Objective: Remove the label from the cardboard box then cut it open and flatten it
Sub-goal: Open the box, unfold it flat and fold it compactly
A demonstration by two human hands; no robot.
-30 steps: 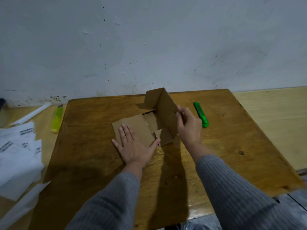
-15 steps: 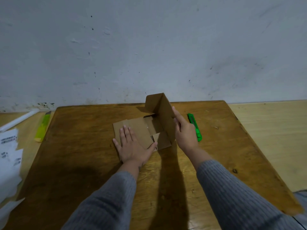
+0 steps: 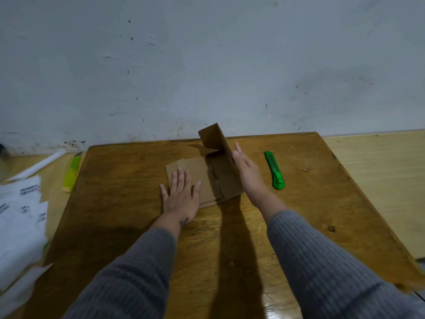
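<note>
Your left hand (image 3: pixel 181 194) presses the box (image 3: pixel 207 178) flat-fingered, right hand (image 3: pixel 247 168) open against its upright flap, green cutter (image 3: pixel 274 170) just right.

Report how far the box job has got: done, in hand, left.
Done: the cardboard box is cut open, no label shows on it, and the green cutter lies set aside. In hand: the left hand presses the flat panels to the table; the right hand pushes the upright panel. Left: lay that panel and its raised flap flat.
</note>
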